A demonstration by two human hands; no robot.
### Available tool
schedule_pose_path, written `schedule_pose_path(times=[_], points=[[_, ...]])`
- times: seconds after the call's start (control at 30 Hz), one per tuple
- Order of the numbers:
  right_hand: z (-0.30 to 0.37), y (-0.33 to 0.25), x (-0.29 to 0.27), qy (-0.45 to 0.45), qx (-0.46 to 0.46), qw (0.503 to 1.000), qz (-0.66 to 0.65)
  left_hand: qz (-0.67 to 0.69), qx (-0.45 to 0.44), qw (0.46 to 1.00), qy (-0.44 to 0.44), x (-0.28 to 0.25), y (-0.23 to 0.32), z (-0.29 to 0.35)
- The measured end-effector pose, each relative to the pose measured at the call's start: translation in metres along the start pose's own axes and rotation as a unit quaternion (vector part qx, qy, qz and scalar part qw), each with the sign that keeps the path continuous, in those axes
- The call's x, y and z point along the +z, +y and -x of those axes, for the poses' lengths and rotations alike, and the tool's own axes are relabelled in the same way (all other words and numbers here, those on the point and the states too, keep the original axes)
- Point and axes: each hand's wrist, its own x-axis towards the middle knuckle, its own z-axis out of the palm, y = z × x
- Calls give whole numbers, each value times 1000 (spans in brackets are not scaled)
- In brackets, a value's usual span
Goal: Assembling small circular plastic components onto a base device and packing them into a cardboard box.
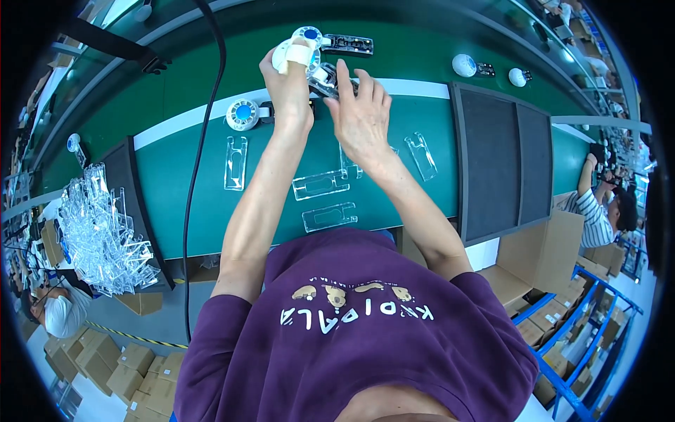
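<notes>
My left hand (286,88) is closed around a white round-headed device (283,56) above the far side of the green bench. A whitish wrap covers one of its fingers. The device's dark, glossy end (323,80) points toward my right hand (362,116). That hand has its fingers spread, with thumb and forefinger close beside the dark end; whether they touch it I cannot tell. A similar device with a blue-centred head (243,114) lies left of my left wrist. Just beyond my hands is another one, its clear-covered black body (349,45) pointing right.
Clear plastic covers (320,185) lie on the green bench (271,224). A large heap of them (105,235) sits at left. A dark divided tray (492,162) stands right, beside an open carton (541,253). Two more devices (464,65) rest farther back. A black cable (204,133) hangs across the left.
</notes>
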Motion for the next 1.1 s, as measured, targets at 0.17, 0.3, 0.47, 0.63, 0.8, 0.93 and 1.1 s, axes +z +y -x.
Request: schedule_pose_path(times=[0.17, 0.3, 0.47, 0.63, 0.8, 0.93, 1.1], points=[[12, 17, -9, -107, 70, 971, -201, 91, 6, 991, -93, -9, -6, 10], [6, 15, -20, -60, -83, 994, -41, 194, -76, 956, -205, -22, -22, 11], [-3, 6, -1, -6, 274, 851, -448, 115, -73, 977, -162, -18, 2, 22], [-26, -7, 37, 54, 452, 616, -643, -48, 179, 976, -115, -14, 14, 34], [-50, 8, 54, -12, 355, 767, -535, 1, 71, 989, -129, -36, 23, -50], [-19, 57, 18, -209, 130, 934, -259, -210, 140, 967, 34, -171, 5, -247], [69, 88, 1, -235, -80, 965, -82, -474, 42, 861, 179, -250, 2, -305]])
